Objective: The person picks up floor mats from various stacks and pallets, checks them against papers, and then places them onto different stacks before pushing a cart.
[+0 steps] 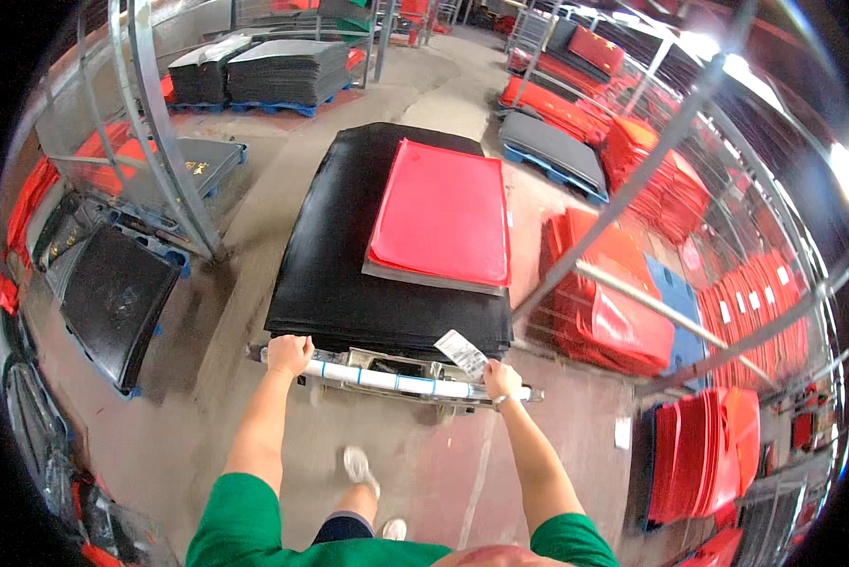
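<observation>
My left hand (290,356) is closed round the left end of a cart's push handle (396,382), a bar wrapped in white with thin blue bands. My right hand (502,380) is closed at the bar's right end. A printed white paper slip (460,352) sticks up beside its thumb, seemingly pinched against the bar. In front of the handle the cart carries a thick pile of black sheets (335,236). On top lies a smaller stack of glossy red sheets (441,213), set toward the right, with a greyish layer under it.
Metal rack posts stand left (164,142) and right (632,170) of the aisle. Piles of red sheets (604,302) line the right side. A black stack on a pallet (117,293) sits at left, and dark stacks on blue pallets (287,74) farther ahead. Concrete floor (424,80) runs between.
</observation>
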`<state>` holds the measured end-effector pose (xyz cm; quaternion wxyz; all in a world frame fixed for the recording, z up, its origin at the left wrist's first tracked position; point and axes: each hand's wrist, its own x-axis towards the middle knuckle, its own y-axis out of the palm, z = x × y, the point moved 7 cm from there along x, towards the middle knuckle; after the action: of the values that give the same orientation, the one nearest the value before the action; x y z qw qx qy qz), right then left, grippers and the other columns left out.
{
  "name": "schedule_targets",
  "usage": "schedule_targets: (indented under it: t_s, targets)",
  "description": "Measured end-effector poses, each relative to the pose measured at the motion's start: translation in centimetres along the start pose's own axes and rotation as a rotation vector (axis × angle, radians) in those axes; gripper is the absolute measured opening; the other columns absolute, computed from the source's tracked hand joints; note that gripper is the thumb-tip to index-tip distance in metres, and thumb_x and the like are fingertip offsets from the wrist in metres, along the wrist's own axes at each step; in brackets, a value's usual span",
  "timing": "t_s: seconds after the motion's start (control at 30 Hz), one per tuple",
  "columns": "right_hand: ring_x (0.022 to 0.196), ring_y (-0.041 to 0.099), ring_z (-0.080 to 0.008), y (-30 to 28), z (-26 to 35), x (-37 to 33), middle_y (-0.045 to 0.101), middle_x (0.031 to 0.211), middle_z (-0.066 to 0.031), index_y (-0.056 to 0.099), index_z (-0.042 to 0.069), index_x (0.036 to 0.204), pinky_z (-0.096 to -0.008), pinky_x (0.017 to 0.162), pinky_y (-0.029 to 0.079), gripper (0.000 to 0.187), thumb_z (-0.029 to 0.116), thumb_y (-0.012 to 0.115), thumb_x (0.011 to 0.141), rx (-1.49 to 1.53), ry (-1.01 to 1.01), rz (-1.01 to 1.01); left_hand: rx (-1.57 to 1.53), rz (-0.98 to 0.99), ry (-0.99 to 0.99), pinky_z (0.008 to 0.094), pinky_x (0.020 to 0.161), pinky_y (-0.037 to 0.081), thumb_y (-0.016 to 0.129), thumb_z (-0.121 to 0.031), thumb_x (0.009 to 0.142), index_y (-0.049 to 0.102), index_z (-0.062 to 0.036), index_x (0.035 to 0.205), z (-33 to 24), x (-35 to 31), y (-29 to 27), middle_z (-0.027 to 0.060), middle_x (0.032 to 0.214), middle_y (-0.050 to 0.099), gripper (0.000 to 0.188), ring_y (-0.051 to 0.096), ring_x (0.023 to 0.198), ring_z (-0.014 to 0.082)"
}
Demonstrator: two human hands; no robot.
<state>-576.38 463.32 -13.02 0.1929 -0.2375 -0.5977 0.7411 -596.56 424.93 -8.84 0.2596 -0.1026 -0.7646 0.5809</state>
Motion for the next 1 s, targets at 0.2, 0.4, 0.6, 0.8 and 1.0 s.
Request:
schedule_targets:
  t_s: [0.2,0.4,0.6,0.8,1.0]
  targets:
    - [0.064,0.055,-0.0324,-2.5,-4.0,17.4,0.058,0.070,-0.0140,0.053,0.009,0.073,-0.0423,0.057,0.042,0.023,0.027,0.041,0.082,0.294,0.054,-0.148,-0.093,-0.032,0.096,0.0394,0.045,0.041,0.050,-0.023,0.074,0.052,-0.0065,0.051,-3.4,17.3,5.2,0.0124,0.051,0.052,0.028,0.052,0.048,0.0289]
    - [0.065,0.055,-0.0350,-4.9,-1.6,32.2,0.058,0.068,-0.0159,0.045,0.010,0.081,-0.0460,0.058,0.042,0.020,0.028,0.036,0.084,0.165,0.077,-0.150,-0.012,-0.027,0.027,0.0398,0.047,0.042,0.048,-0.024,0.076,0.054,-0.0072,0.054,-2.7,30.8,9.1,0.0121,0.053,0.053,0.028,0.053,0.050,0.0288]
    - [0.056,0.054,-0.0339,-9.0,2.8,49.4,0.054,0.056,-0.0141,0.044,0.010,0.074,-0.0454,0.050,0.040,0.020,0.027,0.039,0.083,0.131,-0.003,-0.331,0.002,-0.003,0.071,0.0419,0.046,0.040,0.046,-0.025,0.078,0.052,-0.0062,0.054,-1.2,48.8,13.9,0.0131,0.053,0.052,0.031,0.052,0.050,0.0306]
    - [0.051,0.053,-0.0313,-10.1,5.4,66.3,0.053,0.053,-0.0135,0.045,0.009,0.071,-0.0423,0.046,0.041,0.020,0.024,0.040,0.083,0.133,-0.025,-0.385,0.045,0.018,0.050,0.0433,0.048,0.040,0.044,-0.026,0.078,0.052,-0.0054,0.056,0.7,65.7,20.3,0.0139,0.055,0.052,0.031,0.052,0.052,0.0323]
    - [0.051,0.054,-0.0310,-11.1,6.2,86.1,0.053,0.053,-0.0126,0.046,0.009,0.071,-0.0418,0.047,0.041,0.021,0.026,0.040,0.083,0.219,-0.012,-0.300,0.015,0.005,0.046,0.0428,0.048,0.040,0.046,-0.024,0.078,0.053,-0.0053,0.056,0.6,83.6,26.7,0.0133,0.057,0.053,0.030,0.052,0.053,0.0323]
